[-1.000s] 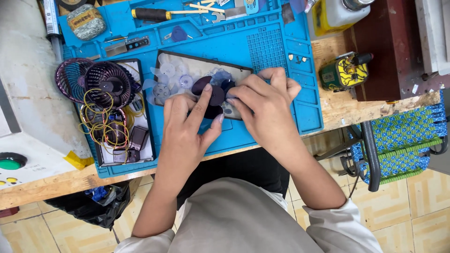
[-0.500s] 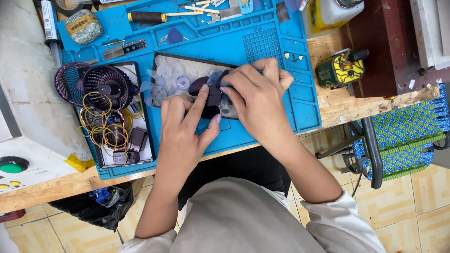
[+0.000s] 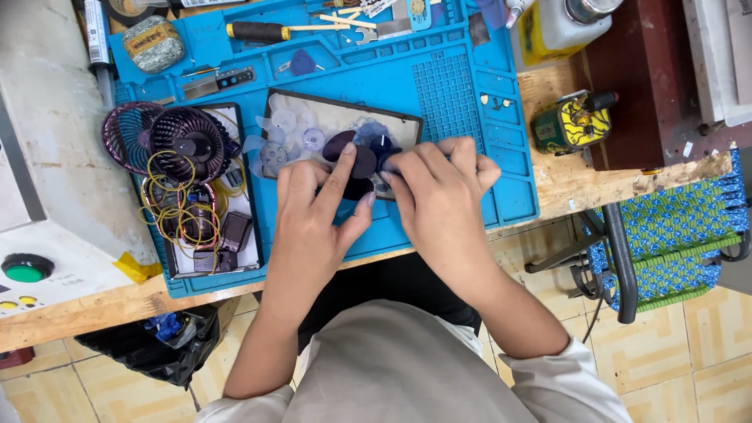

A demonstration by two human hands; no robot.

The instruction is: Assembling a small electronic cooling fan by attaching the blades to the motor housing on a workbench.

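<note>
Both my hands are down on the blue silicone work mat [image 3: 470, 102], my left hand [image 3: 313, 211] pressing its index finger and thumb on the dark purple fan blade [image 3: 354, 160], a glossy set of rounded plastic petals lying at the near edge of the shallow dark-rimmed tray [image 3: 345, 106]. My right hand [image 3: 435, 192] curls its fingertips over the blade's hub from the other side, pinching lightly rather than clenching, though my knuckles hide just what they catch. Pale translucent blades [image 3: 282, 137] sit behind in the tray, hard to count, and the ribbed purple fan grilles [image 3: 168, 137] lie left.
</note>
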